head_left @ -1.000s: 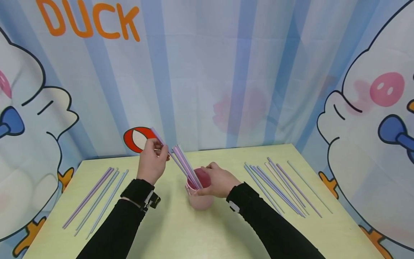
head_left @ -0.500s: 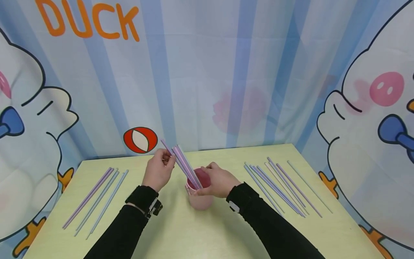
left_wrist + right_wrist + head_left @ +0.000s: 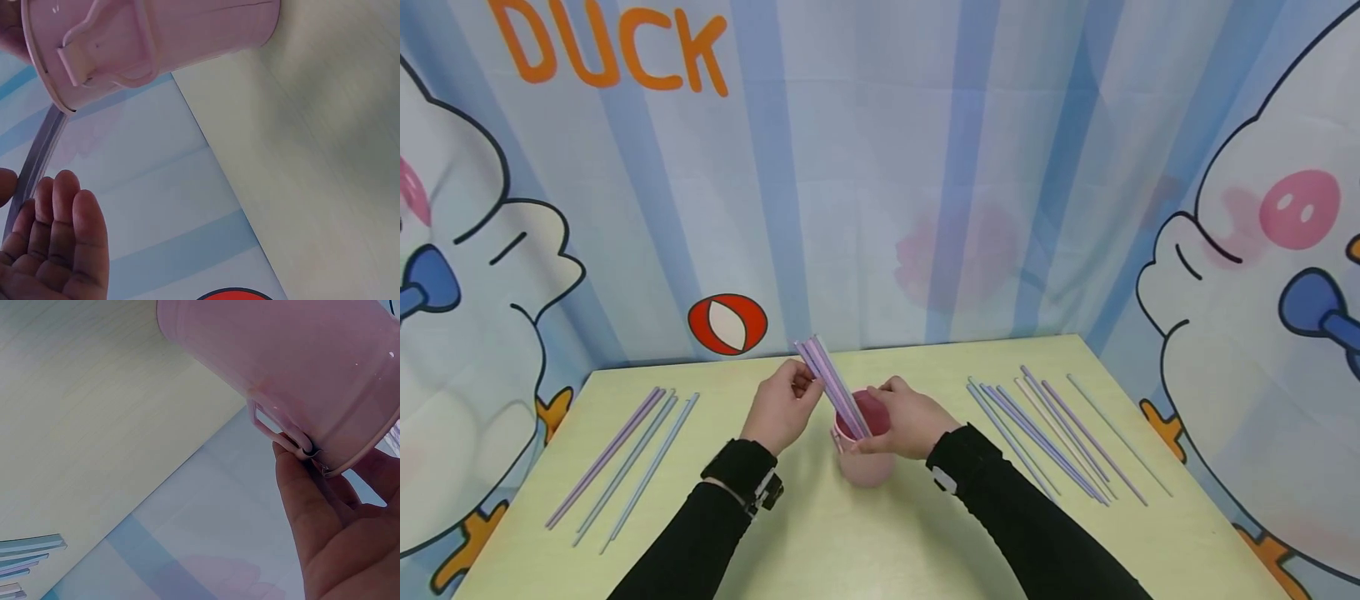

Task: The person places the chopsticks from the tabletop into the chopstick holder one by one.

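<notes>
A small pink metal bucket (image 3: 867, 471) with looped side handles stands at the middle of the table. Several long thin pink and purple sticks (image 3: 837, 385) lean out of its mouth to the left. My right hand (image 3: 910, 419) grips the bucket at its rim; in the right wrist view, fingers (image 3: 306, 506) are at a side handle (image 3: 272, 428). Beside the bundle, my left hand (image 3: 784, 406) pinches a thin purple stick (image 3: 37, 153) between thumb and fingers. That stick slants into the bucket's mouth in the left wrist view, and its lower end is hidden.
Several purple and pale blue sticks (image 3: 628, 458) lie on the table (image 3: 925, 542) at the left. More sticks in blue, purple, cream and green (image 3: 1052, 429) lie spread at the right. A striped curtain (image 3: 880, 167) with duck drawings hangs right behind the table.
My left hand has moved right and down, bringing its purple stick against the bundle and lower into the bucket. The right hand and the bucket have stayed in place.
</notes>
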`<state>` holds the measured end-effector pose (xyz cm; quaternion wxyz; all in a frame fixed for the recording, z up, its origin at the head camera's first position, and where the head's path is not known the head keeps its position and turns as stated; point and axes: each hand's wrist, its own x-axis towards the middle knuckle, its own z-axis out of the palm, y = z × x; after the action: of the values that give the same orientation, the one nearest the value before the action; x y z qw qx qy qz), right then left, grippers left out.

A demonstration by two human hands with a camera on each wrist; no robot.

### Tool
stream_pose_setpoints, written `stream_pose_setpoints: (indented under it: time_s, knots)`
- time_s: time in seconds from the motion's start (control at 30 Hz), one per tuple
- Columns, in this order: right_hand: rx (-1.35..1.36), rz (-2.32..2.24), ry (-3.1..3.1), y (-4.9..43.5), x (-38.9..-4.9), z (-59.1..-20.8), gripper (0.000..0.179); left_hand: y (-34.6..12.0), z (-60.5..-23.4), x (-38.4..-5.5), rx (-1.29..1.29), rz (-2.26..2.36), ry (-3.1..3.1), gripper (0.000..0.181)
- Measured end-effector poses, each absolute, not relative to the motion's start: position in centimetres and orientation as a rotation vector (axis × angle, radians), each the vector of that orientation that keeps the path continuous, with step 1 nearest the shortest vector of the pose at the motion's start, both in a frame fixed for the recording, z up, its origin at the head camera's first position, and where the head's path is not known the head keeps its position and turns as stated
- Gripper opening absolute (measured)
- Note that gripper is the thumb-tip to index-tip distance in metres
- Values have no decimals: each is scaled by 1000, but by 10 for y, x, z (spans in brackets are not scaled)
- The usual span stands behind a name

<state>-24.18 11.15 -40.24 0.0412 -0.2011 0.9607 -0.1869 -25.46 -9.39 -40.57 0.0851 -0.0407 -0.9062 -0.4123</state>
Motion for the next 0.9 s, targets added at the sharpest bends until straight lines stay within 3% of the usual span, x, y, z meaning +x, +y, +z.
stream_pose_setpoints:
  time_s: [0.53, 0.9]
  knots:
    - [-625, -576, 2932, 112, -242, -402, 93, -98, -410, -253, -115, -1206, -2731, 23]
    - [-667, -604, 2928, 112, -241, -401, 83, -135, -435, -257, -128, -938, -2800, 25]
